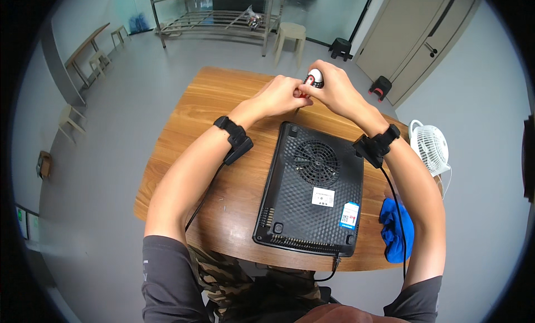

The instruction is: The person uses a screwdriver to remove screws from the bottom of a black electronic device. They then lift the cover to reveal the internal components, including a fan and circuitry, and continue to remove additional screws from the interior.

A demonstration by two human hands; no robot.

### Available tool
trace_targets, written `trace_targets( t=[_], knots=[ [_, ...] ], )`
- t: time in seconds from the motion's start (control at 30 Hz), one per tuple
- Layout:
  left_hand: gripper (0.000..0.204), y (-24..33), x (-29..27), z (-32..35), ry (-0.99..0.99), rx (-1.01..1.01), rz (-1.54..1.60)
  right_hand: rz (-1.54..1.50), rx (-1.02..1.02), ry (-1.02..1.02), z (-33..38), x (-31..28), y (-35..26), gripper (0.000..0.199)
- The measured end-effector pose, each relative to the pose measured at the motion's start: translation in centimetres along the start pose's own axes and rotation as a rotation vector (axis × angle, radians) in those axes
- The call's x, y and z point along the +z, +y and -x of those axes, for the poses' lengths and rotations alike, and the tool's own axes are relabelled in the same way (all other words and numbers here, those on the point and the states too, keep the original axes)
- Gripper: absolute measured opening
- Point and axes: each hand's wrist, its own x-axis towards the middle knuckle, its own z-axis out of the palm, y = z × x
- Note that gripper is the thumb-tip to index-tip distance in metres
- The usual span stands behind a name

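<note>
Over the far edge of the wooden table (184, 150), both my hands are closed together on a small red, white and black object (315, 76). Its rounded white end and black ribbed band show in my right hand (336, 91), whose fingers wrap around it. My left hand (278, 95) pinches at its red part; the fingers hide much of it, and I cannot tell its kind. Between my forearms lies a black induction cooker (301, 195), underside up. Its round fan grille faces me, with two labels and rubber feet around it.
A cord (336, 263) leaves the cooker's near edge. To the right are a blue cloth (397, 231) and a white fan (429, 147). Thin cables run from my black wrist straps (237, 142). Beyond stand a metal rack (214, 19), stools (291, 39) and a door (415, 41).
</note>
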Motion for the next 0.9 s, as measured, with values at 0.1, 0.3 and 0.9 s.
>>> trace_targets(
  t=[0.1, 0.3, 0.9],
  knots=[
    [0.026, -1.4, 1.0, 0.2, 0.035, 0.072, 0.078, 0.006, 0.001, -0.009, -0.1, 0.7, 0.4, 0.042],
    [0.023, -2.2, 1.1, 0.6, 0.033, 0.065, 0.08, 0.023, -0.018, -0.037, -0.5, 1.4, 0.2, 0.041],
    [0.034, -2.4, 0.7, 1.2, 0.056, -0.036, 0.037, 0.228, 0.034, -0.283, -3.1, 1.4, -1.6, 0.045]
  ],
)
